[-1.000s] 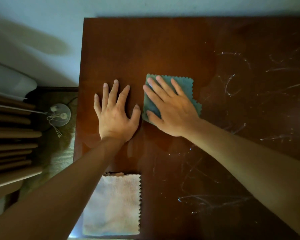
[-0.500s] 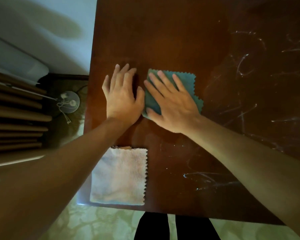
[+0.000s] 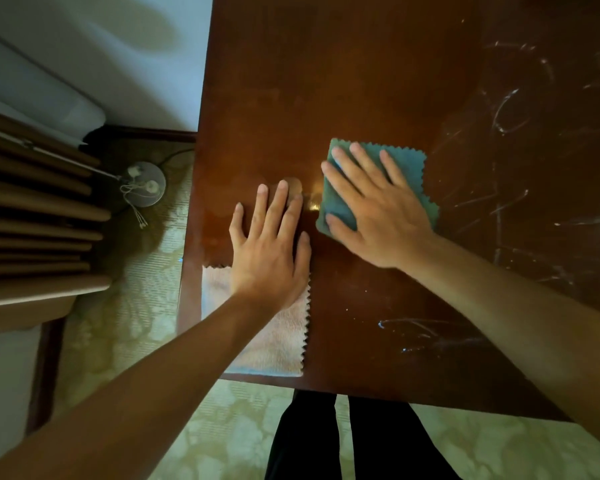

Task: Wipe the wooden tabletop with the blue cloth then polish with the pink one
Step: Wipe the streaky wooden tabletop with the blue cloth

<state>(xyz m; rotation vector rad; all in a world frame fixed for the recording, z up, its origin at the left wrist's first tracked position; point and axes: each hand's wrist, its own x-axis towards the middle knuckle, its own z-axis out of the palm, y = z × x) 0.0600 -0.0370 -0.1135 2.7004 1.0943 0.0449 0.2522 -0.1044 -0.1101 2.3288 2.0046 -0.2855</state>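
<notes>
While the right hand (image 3: 374,216) lies flat on the blue cloth (image 3: 409,174), fingers straight and spread and pointing toward the far edge of the wooden tabletop (image 3: 343,81), it presses the cloth down rather than curling round it. The cloth sits toward the left side of the tabletop, roughly midway between near and far edges, its zigzag border showing beyond the fingertips and at the right of the wrist. The left hand (image 3: 269,251) rests palm down on bare wood just beside the cloth, fingers straight and slightly apart, holding nothing; its wrist and forearm cross the pink cloth (image 3: 278,344), which lies flat at the near left corner. Pale smears and scratch-like streaks (image 3: 510,112) mark the right half of the tabletop.

Compared with half a second ago, the left hand has drawn back toward the near edge, so that its heel now overlaps the pink cloth's far border, and a gap has opened between it and the blue cloth. The right hand keeps its flat press on the blue cloth.
</notes>
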